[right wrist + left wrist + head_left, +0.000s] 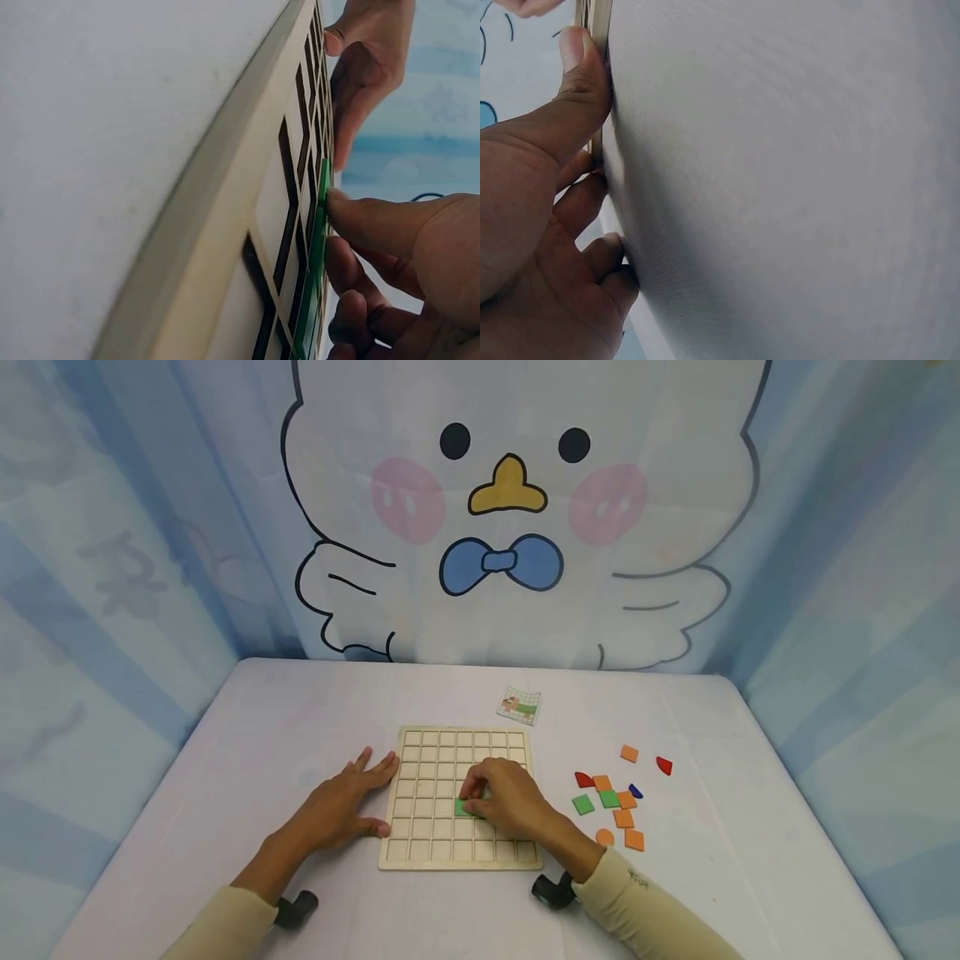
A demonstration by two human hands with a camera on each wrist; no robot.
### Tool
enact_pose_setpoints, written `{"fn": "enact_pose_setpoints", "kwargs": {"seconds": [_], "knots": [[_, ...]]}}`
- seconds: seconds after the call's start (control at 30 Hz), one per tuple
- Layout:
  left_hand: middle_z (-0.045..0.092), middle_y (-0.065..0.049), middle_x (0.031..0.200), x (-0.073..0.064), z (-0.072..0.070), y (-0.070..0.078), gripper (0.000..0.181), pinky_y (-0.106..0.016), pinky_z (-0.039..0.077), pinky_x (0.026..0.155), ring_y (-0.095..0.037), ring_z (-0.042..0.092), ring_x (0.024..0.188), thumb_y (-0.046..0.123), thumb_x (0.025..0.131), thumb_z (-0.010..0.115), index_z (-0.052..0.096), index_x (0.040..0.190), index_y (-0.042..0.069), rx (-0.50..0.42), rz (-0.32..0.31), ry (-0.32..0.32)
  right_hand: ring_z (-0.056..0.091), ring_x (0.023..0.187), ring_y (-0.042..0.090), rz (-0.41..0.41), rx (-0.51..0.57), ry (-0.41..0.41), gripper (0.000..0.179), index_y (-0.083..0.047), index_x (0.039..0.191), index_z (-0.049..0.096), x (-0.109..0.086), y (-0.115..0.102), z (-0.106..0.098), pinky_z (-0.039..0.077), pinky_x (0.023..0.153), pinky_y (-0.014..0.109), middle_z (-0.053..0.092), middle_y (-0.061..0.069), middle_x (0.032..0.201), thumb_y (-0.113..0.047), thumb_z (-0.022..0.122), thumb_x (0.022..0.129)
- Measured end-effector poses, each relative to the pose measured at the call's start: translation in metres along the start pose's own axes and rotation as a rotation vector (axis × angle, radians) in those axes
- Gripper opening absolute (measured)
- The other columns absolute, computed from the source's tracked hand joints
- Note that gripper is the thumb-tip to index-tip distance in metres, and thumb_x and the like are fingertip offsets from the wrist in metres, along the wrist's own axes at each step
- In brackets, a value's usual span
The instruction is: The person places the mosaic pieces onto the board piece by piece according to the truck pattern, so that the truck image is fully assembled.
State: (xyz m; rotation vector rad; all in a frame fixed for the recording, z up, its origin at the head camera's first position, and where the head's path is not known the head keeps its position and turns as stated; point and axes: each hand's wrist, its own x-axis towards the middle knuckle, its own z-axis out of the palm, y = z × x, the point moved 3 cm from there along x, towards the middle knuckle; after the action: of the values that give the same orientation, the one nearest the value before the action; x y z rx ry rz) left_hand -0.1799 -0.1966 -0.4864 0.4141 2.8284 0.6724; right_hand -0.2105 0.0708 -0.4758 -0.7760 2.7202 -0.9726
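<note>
One green piece [462, 808] lies flat, squared to the grid board [424, 788], right fingers [469, 783] pinching it, left fingers [383, 768] spread.

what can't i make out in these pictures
- Head view: the grid board's cells under the right hand, which covers them.
- Head view: the green piece's full outline, hidden by that hand.
- Head view: the picture card's fine detail, too small.
- Head view: the mark on the right sleeve, too small to read.
- Left wrist view: the board's far end, cut off by the top edge.
</note>
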Motion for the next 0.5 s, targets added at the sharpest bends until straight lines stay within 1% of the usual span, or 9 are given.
{"fn": "enact_pose_setpoints", "kwargs": {"seconds": [0.2, 0.27, 0.43, 0.5], "knots": [[0.031, -0.003, 0.174, -0.0001, 0.0000, 0.0003, 0.109, -0.071, 0.030, 0.124, -0.046, 0.018, 0.164, 0.039, 0.075, 0.092, 0.036, 0.166, 0.019, -0.009, 0.003, 0.000, 0.061, 0.087, 0.007, -0.004, 0.002, -0.019, 0.013, -0.024, 0.088, 0.077, 0.0001, 0.0000, -0.0017, 0.048, 0.085, 0.031, 0.067, -0.014, 0.085, -0.015, 0.086, 0.089], [0.032, -0.004, 0.173, -0.0005, -0.0007, 0.0012, 0.109, -0.072, 0.032, 0.122, -0.048, 0.020, 0.162, 0.040, 0.075, 0.091, 0.036, 0.166, 0.018, -0.004, 0.011, 0.005, 0.062, 0.088, 0.008, -0.004, 0.008, -0.025, 0.012, -0.024, 0.089, 0.078, -0.0005, 0.0008, -0.0023, 0.048, 0.085, 0.031, 0.068, -0.014, 0.086, -0.016, 0.087, 0.089], [0.034, -0.006, 0.173, -0.0014, -0.0018, 0.0025, 0.110, -0.074, 0.035, 0.119, -0.052, 0.024, 0.160, 0.041, 0.075, 0.092, 0.036, 0.166, 0.017, 0.006, 0.020, 0.017, 0.063, 0.089, 0.010, 0.014, 0.041, -0.016, 0.013, -0.023, 0.095, 0.080, -0.0032, 0.0050, -0.0061, 0.050, 0.081, 0.028, 0.071, -0.013, 0.091, -0.017, 0.088, 0.088], [0.034, -0.006, 0.173, -0.0016, -0.0016, 0.0024, 0.110, -0.074, 0.035, 0.119, -0.052, 0.024, 0.160, 0.041, 0.075, 0.092, 0.036, 0.166, 0.017, 0.009, 0.019, 0.017, 0.064, 0.089, 0.011, 0.024, 0.058, -0.003, 0.014, -0.023, 0.097, 0.080, -0.0047, 0.0073, -0.0092, 0.051, 0.079, 0.027, 0.072, -0.012, 0.093, -0.017, 0.089, 0.088]]}}
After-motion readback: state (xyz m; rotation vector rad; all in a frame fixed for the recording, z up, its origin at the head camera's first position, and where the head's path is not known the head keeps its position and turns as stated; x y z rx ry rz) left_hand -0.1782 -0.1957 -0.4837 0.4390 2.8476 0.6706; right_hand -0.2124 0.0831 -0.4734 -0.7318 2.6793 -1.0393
